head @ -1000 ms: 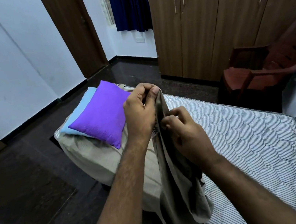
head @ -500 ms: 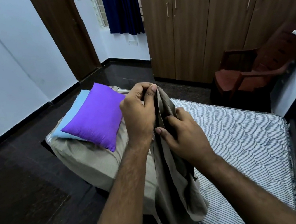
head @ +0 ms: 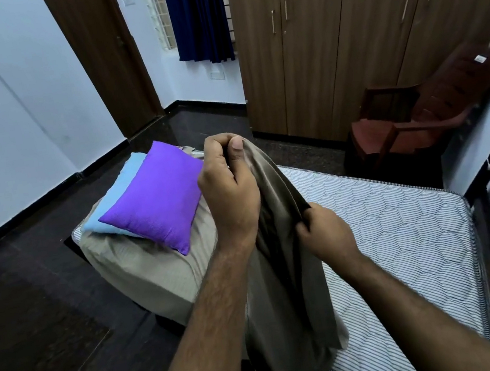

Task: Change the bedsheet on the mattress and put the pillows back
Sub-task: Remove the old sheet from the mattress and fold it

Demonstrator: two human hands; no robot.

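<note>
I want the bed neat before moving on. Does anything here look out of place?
Yes. The beige sheet is bunched at one end, leaving most of the striped mattress bare. The purple pillow lies skewed on a blue pillow there. Left hand and right hand grip the sheet's loose part.

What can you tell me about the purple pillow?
The purple pillow is a square cushion of bright, smooth-looking cloth, plump and tilted so one corner points down toward the camera. It lies on top of a light blue pillow, at the end of the bed where the beige sheet is bunched. Neither of the hands touches it.
</note>
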